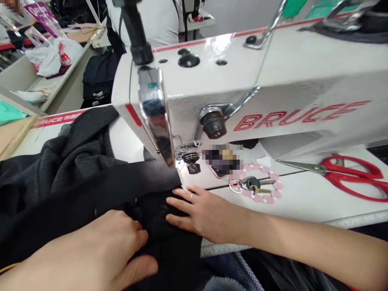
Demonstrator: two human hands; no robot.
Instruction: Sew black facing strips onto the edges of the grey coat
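Black fabric stretches across the left side and runs up to the needle area of a white sewing machine. My left hand is on this fabric, fingers curled into it and thumb sticking out; the fingertips are partly hidden. Flat on the fabric's right edge lies my right hand, its fingers spread, one wearing a ring. It is just in front of the presser foot area, which the machine head partly hides. Dark grey fabric is bunched behind the black piece.
Right of my right hand lie keys on a pink beaded ring, a phone and red-handled scissors. A ruler strip runs along the table's front edge. An iron rests atop the machine. A person in white is behind it.
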